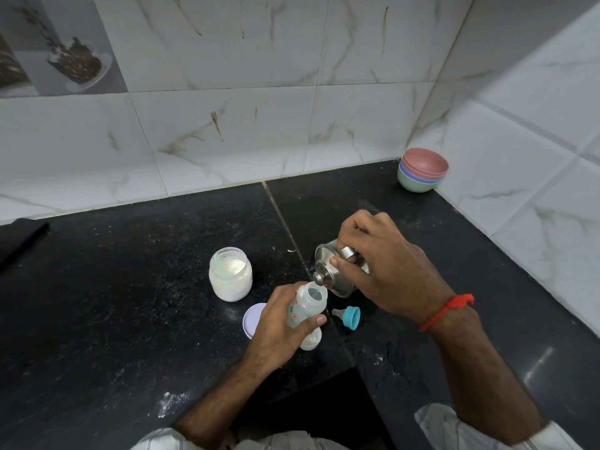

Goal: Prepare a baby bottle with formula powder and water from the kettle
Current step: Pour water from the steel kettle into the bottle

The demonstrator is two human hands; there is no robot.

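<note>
My left hand [279, 323] grips a clear baby bottle [308, 306] with printed markings, tilted, its open mouth turned up and to the right. White powder lies at the bottle's bottom. My right hand [383, 264] holds a small steel kettle [334, 271] tipped to the left, thumb across its lid, with the spout just over the bottle's mouth. An open jar of white formula powder [230, 277] stands left of the bottle. The blue bottle cap with its teat [349, 318] lies on the counter below the kettle.
The jar's pale lid [251, 323] lies flat, partly behind my left hand. A stack of coloured bowls [422, 170] sits in the far right corner. The black stone counter [130, 303] is dusted with powder; tiled walls close the back and right sides.
</note>
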